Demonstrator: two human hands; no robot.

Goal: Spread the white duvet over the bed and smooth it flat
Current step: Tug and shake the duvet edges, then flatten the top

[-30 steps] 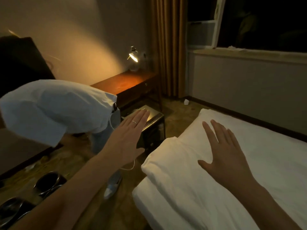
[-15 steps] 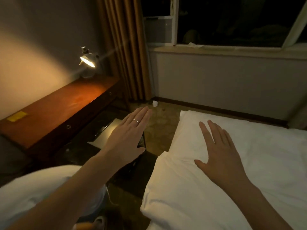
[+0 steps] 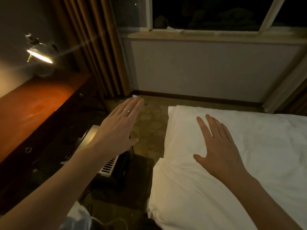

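Your right hand (image 3: 219, 151) lies palm down on the white duvet (image 3: 249, 163), fingers straight and slightly spread, thumb out to the side; it holds nothing, only rests flat on the cloth near the duvet's left edge. Your left hand (image 3: 119, 130) hangs in the air over the floor (image 3: 149, 128) beside the bed, well apart from the duvet, its fingers straight and pressed together, gripping nothing. A ring (image 3: 126, 111) shows on one of its fingers.

The duvet covers the bed on the right side of the view and runs from the bottom edge up toward the wall under the window (image 3: 207, 12). Its far corner looks smooth, while nearer you a thicker fold forms a step along the left edge, with soft creases across the top.

To your left stands a wooden surface (image 3: 38, 105) with small round drawer knobs on its front, lit orange by a lit lamp (image 3: 39, 55) at its far end. Brown curtains (image 3: 93, 47) hang in the corner between that surface and the window. Under your left forearm sits a dark boxy thing with a pale slotted grille (image 3: 109, 166); you cannot tell what it is in this light. A bit of white cloth (image 3: 78, 218) and a thin cord (image 3: 114, 221) show at the bottom edge. The window glass is dark.
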